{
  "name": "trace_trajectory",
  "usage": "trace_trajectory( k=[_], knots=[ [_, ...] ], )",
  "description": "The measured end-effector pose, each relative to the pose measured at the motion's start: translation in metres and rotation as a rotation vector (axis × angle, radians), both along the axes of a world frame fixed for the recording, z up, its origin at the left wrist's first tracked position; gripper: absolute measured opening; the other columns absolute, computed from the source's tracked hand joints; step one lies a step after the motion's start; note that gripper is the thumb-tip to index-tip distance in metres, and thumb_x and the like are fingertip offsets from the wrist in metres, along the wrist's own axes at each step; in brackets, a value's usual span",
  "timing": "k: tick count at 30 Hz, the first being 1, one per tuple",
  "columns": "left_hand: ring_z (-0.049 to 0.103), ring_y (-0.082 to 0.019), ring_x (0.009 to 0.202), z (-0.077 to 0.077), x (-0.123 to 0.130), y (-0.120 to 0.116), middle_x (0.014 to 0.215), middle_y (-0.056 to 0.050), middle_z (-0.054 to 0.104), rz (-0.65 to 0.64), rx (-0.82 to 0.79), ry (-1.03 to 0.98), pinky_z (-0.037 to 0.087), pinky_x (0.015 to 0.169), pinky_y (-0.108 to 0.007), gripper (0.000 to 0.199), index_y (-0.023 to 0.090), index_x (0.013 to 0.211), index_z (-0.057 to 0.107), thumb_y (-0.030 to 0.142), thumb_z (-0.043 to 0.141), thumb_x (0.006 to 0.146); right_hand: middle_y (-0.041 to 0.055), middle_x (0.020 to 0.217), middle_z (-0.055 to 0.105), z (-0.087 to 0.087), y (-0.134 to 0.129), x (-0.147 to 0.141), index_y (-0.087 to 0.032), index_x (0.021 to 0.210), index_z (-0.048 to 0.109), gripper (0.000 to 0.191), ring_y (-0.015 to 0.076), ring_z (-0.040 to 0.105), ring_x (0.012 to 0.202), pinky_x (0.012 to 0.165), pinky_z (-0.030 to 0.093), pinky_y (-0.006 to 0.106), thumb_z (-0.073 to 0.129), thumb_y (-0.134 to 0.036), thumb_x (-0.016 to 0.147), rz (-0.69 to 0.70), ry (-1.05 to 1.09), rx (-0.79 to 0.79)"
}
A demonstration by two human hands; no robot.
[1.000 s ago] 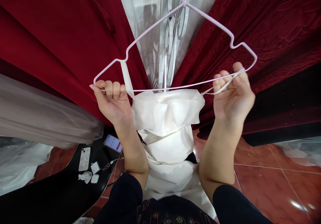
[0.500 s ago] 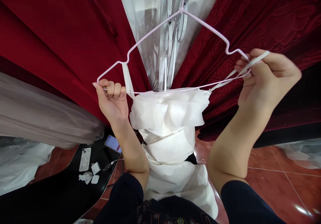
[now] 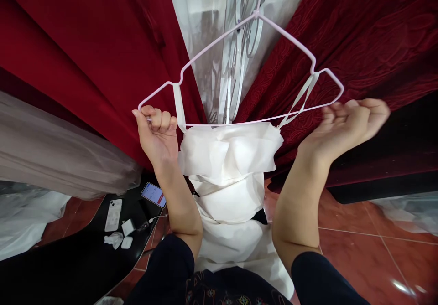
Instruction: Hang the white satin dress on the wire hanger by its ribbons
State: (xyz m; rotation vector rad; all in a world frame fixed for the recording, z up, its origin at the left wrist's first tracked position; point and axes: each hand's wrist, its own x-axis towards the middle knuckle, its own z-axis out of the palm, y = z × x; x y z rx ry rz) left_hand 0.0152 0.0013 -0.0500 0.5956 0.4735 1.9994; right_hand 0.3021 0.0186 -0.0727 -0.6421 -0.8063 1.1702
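Note:
A pale pink hanger [image 3: 219, 38] is held up in front of me, with a white ruffled garment [image 3: 229, 150] hanging from it by thin straps. One strap [image 3: 178, 104] sits in the left notch and the other [image 3: 301, 97] in the right notch. My left hand [image 3: 158, 131] is closed round the hanger's lower left corner. Beside the lower right bar is my right hand [image 3: 349, 120], slightly blurred, its fingers loosely bent and apart, with no strap in them.
Dark red curtains [image 3: 102, 59] hang on both sides of white ornamental metalwork [image 3: 236, 59]. On a black surface [image 3: 68, 264] at lower left lie two phones [image 3: 113, 215], a charger [image 3: 128, 227] and a crumpled tissue [image 3: 114, 240]. Red floor tiles [image 3: 356, 250] show at right.
The right strap has gone from my right hand into the hanger's right notch. My right hand has let go and moved down and left. The hanger has shifted slightly right in view.

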Motion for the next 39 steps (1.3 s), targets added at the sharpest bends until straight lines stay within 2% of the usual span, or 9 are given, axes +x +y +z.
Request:
trace_trajectory(
  k=[5, 9, 13, 16, 20, 24, 29, 33, 39],
  knots=[
    [0.025, -0.007, 0.044, -0.002, 0.0, 0.002, 0.058, 0.008, 0.015, -0.006, 0.002, -0.004, 0.033, 0.046, -0.018, 0.057, 0.015, 0.071, 0.055, 0.04, 0.027, 0.114, -0.0027, 0.061, 0.038, -0.004, -0.009, -0.01, -0.031, 0.092, 0.059, 0.027, 0.008, 0.053, 0.062, 0.063, 0.06, 0.032, 0.042, -0.051, 0.099, -0.001, 0.103, 0.019],
    [0.031, -0.007, 0.044, -0.009, 0.0, 0.004, 0.057, 0.008, 0.02, -0.04, -0.001, -0.024, 0.037, 0.048, -0.018, 0.052, 0.016, 0.074, 0.056, 0.035, 0.029, 0.115, -0.0025, 0.062, 0.034, -0.007, -0.02, -0.014, -0.024, 0.077, 0.055, 0.035, 0.0029, 0.044, 0.057, 0.061, 0.053, 0.022, 0.035, -0.035, 0.104, -0.23, 0.28, 0.115],
    [0.056, -0.008, 0.061, -0.024, 0.006, 0.002, 0.065, 0.004, 0.048, 0.026, -0.012, 0.057, 0.054, 0.07, -0.017, 0.039, 0.018, 0.085, 0.065, 0.045, 0.049, 0.11, -0.0044, 0.059, 0.028, -0.014, -0.018, -0.018, -0.02, 0.074, 0.051, 0.033, 0.0029, 0.037, 0.053, 0.056, 0.045, 0.019, 0.042, -0.033, 0.103, -0.261, 0.357, 0.134],
    [0.071, -0.014, 0.095, -0.035, 0.013, -0.006, 0.094, -0.004, 0.07, 0.166, -0.024, 0.262, 0.057, 0.095, -0.026, 0.036, 0.02, 0.103, 0.074, 0.051, 0.058, 0.103, -0.0062, 0.056, 0.026, -0.021, -0.009, -0.02, -0.018, 0.072, 0.046, 0.034, 0.0035, 0.035, 0.05, 0.054, 0.042, 0.02, 0.05, -0.036, 0.101, -0.218, 0.411, 0.127],
    [0.071, -0.018, 0.089, -0.04, 0.014, -0.023, 0.089, -0.005, 0.074, 0.326, -0.093, 0.669, 0.056, 0.089, -0.029, 0.027, 0.019, 0.096, 0.078, 0.038, 0.06, 0.103, -0.007, 0.056, 0.027, -0.025, -0.002, -0.018, -0.018, 0.074, 0.045, 0.037, 0.0046, 0.036, 0.049, 0.054, 0.039, 0.021, 0.047, -0.042, 0.102, -0.227, 0.408, 0.132],
    [0.069, -0.018, 0.087, -0.031, 0.003, -0.035, 0.083, -0.004, 0.075, 0.198, -0.167, 1.003, 0.052, 0.081, -0.025, 0.022, 0.02, 0.091, 0.08, 0.033, 0.066, 0.1, -0.0069, 0.057, 0.027, -0.025, -0.002, -0.016, -0.018, 0.077, 0.046, 0.039, 0.0055, 0.037, 0.049, 0.053, 0.038, 0.021, 0.042, -0.047, 0.103, -0.268, 0.373, 0.194],
    [0.06, -0.013, 0.075, 0.0, -0.006, -0.031, 0.084, -0.005, 0.068, 0.05, -0.015, 0.705, 0.046, 0.062, -0.02, 0.014, 0.017, 0.095, 0.081, 0.03, 0.077, 0.093, -0.0067, 0.056, 0.027, -0.027, -0.001, -0.014, -0.018, 0.074, 0.045, 0.044, 0.0054, 0.035, 0.048, 0.053, 0.038, 0.021, 0.037, -0.049, 0.104, -0.254, 0.348, 0.158],
    [0.065, -0.019, 0.114, 0.019, -0.018, -0.019, 0.121, -0.01, 0.071, 0.005, 0.12, 0.391, 0.053, 0.09, -0.023, 0.035, 0.014, 0.113, 0.077, 0.044, 0.067, 0.099, -0.0068, 0.055, 0.027, -0.027, 0.001, -0.011, -0.018, 0.074, 0.046, 0.044, 0.0053, 0.034, 0.047, 0.053, 0.037, 0.02, 0.037, -0.049, 0.104, -0.236, 0.341, 0.169],
    [0.066, -0.02, 0.128, -0.013, -0.027, -0.011, 0.135, -0.006, 0.072, 0.376, -0.141, 0.522, 0.054, 0.087, -0.024, 0.022, 0.025, 0.115, 0.075, 0.033, 0.06, 0.102, -0.0069, 0.055, 0.027, -0.026, 0.0, -0.014, -0.018, 0.073, 0.046, 0.043, 0.0053, 0.035, 0.047, 0.054, 0.039, 0.021, 0.038, -0.047, 0.104, -0.243, 0.353, 0.171]
  ],
)
